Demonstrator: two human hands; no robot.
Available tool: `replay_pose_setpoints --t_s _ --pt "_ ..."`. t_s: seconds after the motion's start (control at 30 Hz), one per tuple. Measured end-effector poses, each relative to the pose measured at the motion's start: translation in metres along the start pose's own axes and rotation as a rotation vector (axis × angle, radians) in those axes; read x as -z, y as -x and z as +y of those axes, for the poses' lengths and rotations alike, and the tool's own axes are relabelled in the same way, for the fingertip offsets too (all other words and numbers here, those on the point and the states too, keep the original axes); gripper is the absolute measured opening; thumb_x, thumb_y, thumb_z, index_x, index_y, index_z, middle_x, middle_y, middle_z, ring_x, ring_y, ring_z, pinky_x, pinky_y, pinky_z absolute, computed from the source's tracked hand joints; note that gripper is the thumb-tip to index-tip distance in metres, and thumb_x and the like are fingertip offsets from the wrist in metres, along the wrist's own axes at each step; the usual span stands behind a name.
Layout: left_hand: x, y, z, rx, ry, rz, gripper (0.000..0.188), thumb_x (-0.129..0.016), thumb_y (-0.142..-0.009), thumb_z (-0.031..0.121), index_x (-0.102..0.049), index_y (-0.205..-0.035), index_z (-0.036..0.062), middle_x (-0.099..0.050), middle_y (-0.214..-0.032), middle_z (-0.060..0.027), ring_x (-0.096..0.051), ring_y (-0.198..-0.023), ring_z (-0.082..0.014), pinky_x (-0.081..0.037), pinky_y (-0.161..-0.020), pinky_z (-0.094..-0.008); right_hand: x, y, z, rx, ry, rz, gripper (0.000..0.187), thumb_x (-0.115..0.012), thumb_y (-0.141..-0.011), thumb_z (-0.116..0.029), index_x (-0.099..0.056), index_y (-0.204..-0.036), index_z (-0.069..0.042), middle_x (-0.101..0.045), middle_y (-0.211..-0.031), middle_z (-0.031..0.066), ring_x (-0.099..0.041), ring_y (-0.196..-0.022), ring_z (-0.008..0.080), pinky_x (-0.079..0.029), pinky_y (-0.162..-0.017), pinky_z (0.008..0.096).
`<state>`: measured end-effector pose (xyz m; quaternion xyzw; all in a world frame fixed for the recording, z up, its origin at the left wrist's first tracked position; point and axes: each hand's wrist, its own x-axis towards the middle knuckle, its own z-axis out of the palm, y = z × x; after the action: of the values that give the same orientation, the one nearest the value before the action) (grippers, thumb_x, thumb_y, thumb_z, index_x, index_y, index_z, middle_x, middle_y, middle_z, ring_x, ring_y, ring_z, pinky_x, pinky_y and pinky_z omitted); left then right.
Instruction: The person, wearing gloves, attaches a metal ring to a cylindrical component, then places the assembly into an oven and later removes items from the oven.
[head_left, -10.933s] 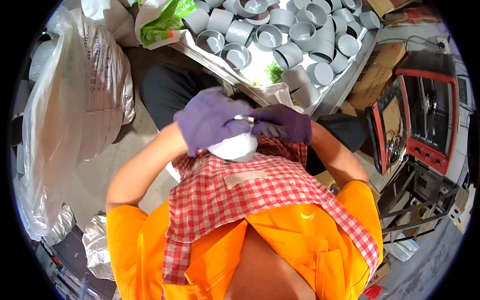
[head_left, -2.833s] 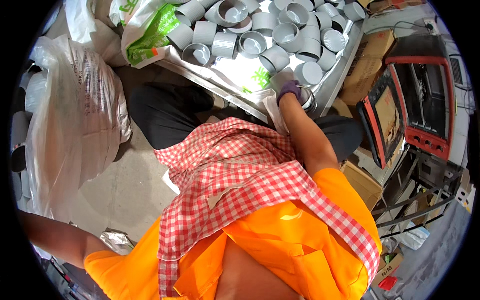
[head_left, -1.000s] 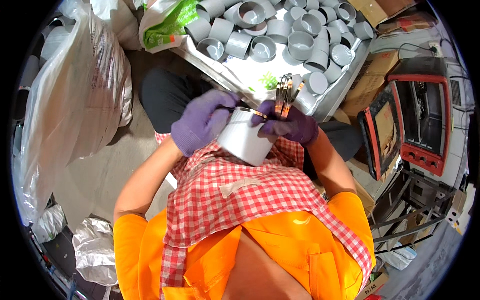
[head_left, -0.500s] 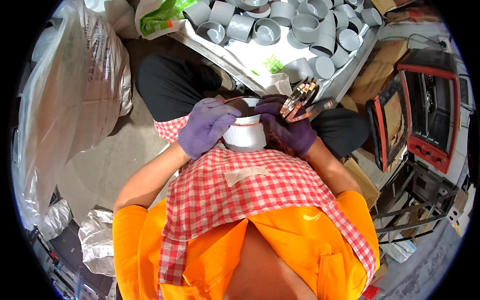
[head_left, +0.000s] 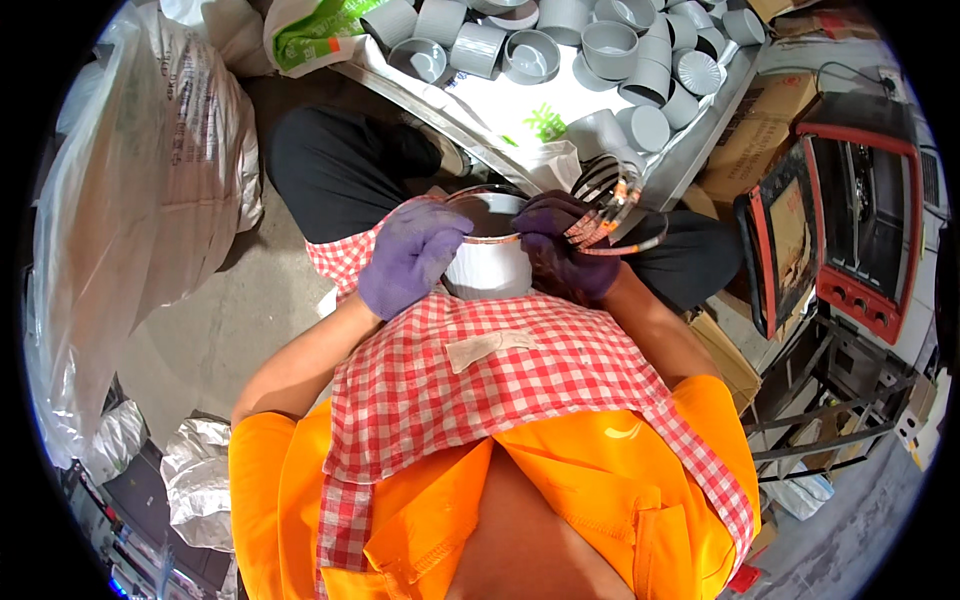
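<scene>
A light grey, cup-shaped plastic fitting [head_left: 487, 272] stands upright in my lap against the apron. Around its open top lies a thin, copper-coloured ring [head_left: 494, 241]. My left hand [head_left: 412, 252], in a purple glove, is closed with its fingertips pinching the ring's left side. On the other side my right hand [head_left: 568, 245], gloved likewise, closes on the ring's right side. A loose bunch of similar thin rings [head_left: 612, 215] hangs about the fingers of my right hand. Its fingertips are partly hidden behind the fitting.
Ahead, a tray [head_left: 430, 110] holds many grey fittings [head_left: 610, 50]. A large plastic-wrapped sack [head_left: 150, 190] stands at left. To the right are a red-framed oven [head_left: 865, 230] with its door open, a cardboard box [head_left: 755, 130] and a black metal rack [head_left: 830, 400].
The ring has shifted up from just below the fitting's rim to the rim. My right hand has turned slightly, and the bunch of rings has swung lower and outward.
</scene>
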<state>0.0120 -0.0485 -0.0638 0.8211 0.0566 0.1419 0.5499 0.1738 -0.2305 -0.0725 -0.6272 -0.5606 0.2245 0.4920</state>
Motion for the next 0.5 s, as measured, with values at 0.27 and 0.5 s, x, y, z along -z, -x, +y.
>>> replay_pose_setpoints --t_s 0.27,0.5 --pt "-0.005 -0.003 -0.009 0.882 1.299 -0.151 0.050 -0.054 -0.086 0.018 -0.040 -0.131 0.0019 -0.050 -0.126 -0.0096 -0.047 -0.117 -0.0222 -0.035 -0.100 -0.0330 -0.003 0.009 0.005 -0.115 -0.084 0.020 0.027 -0.056 -0.081 -0.009 -0.059 -0.108 -0.005 -0.059 -0.102 0.0105 -0.055 -0.095 0.0246 -0.045 -0.080 0.0340" --pt "-0.005 -0.011 0.008 0.698 1.155 -0.222 0.052 -0.048 -0.088 0.024 -0.037 -0.134 0.0016 -0.044 -0.131 -0.0100 -0.040 -0.122 -0.0181 -0.030 -0.103 -0.0298 0.001 -0.004 -0.031 -0.973 -0.767 0.345 0.040 -0.051 -0.087 -0.014 -0.048 -0.125 -0.001 -0.054 -0.117 0.0109 -0.051 -0.105 0.0175 -0.041 -0.088 0.0302"
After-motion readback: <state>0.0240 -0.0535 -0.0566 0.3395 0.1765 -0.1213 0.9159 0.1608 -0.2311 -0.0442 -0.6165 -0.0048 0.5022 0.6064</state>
